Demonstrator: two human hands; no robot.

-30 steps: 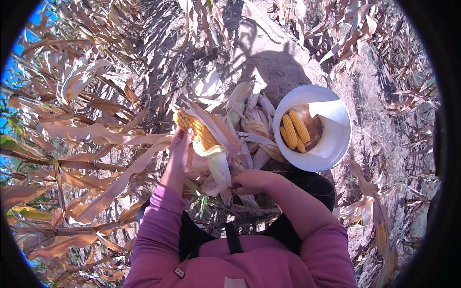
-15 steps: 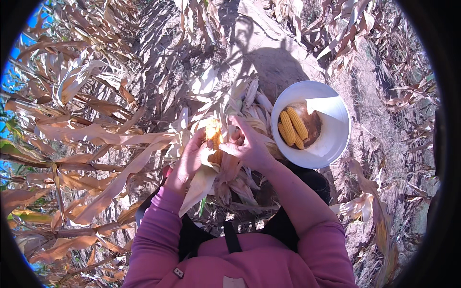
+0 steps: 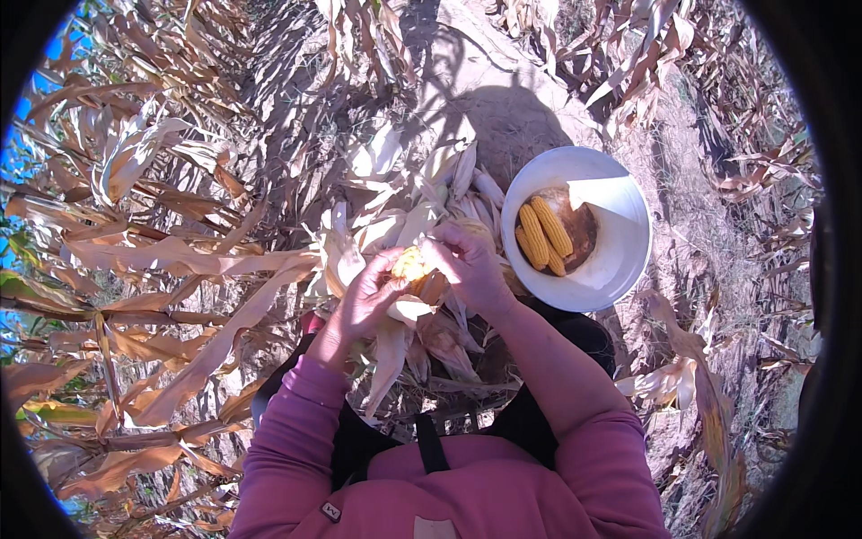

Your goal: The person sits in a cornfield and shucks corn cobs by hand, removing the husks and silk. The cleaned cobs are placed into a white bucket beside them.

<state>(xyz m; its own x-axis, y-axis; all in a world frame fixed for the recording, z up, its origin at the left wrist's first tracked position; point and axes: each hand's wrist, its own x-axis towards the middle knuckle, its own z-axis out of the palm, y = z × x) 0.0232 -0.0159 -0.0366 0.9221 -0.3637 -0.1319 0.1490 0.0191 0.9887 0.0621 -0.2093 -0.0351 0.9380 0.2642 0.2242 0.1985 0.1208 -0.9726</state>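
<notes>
My left hand (image 3: 366, 295) is wrapped round an ear of corn (image 3: 411, 264) with yellow kernels showing. Pale husk (image 3: 409, 309) hangs below that hand, folded back toward my lap. At the other side of the ear, my right hand (image 3: 474, 268) is closed, its fingertips pinched against the ear's end; whether they grip kernels or a bit of husk is too small to make out. To the right stands a white bucket (image 3: 628, 265), holding several bare yellow corn cobs (image 3: 543, 232) on its brown-stained bottom.
A heap of dry corn husks (image 3: 440, 171) lies just beyond my hands and between my knees. Dry corn stalks and leaves (image 3: 162, 260) crowd in from the left. Bare soil (image 3: 480, 54) runs ahead, with the bucket's shadow on it. More stalks stand at the far right.
The ear has tilted from upright toward my right hand. My right hand has turned from loosely spread fingers to a pinch at the ear's end. The cobs in the bucket are unchanged.
</notes>
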